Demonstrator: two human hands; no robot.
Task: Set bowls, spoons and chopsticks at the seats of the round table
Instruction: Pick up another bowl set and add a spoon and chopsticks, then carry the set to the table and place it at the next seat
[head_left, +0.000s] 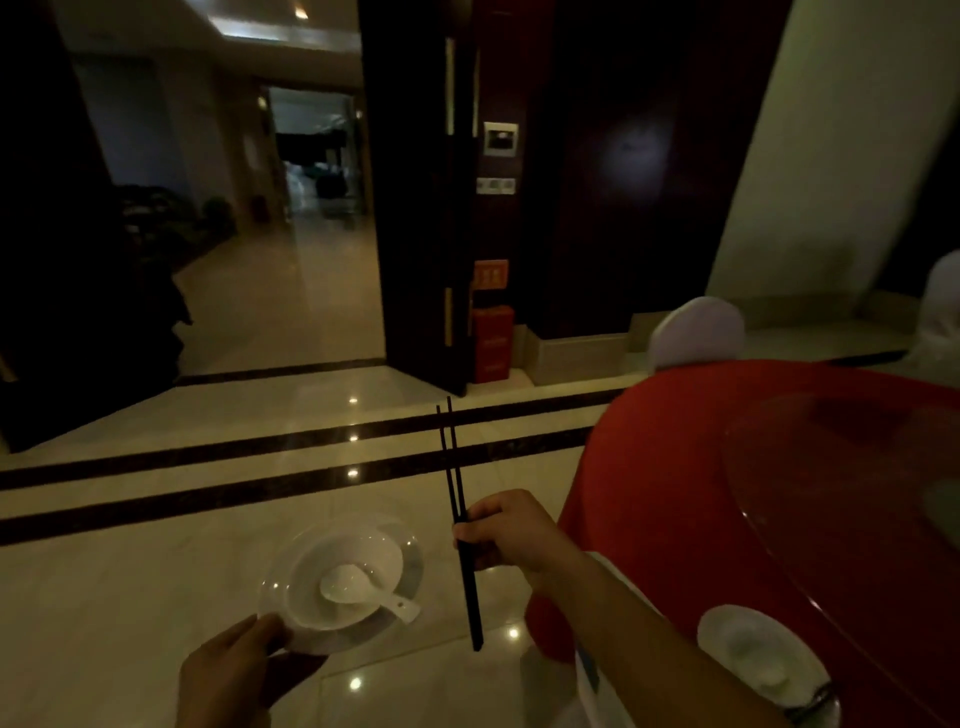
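Observation:
My left hand grips the near rim of a white plate held over the floor. On the plate sits a white bowl with a white spoon lying in it, its handle poking out to the right. My right hand is closed around a pair of black chopsticks that stand nearly upright, tips pointing away from me. The round table, draped in red cloth, is to my right. One white bowl set rests on the table's near edge.
A glass turntable covers the table's middle. A white-covered chair stands behind the table, and another one is at the far right. A dark wooden door and a red box stand ahead. The glossy tiled floor stretches left.

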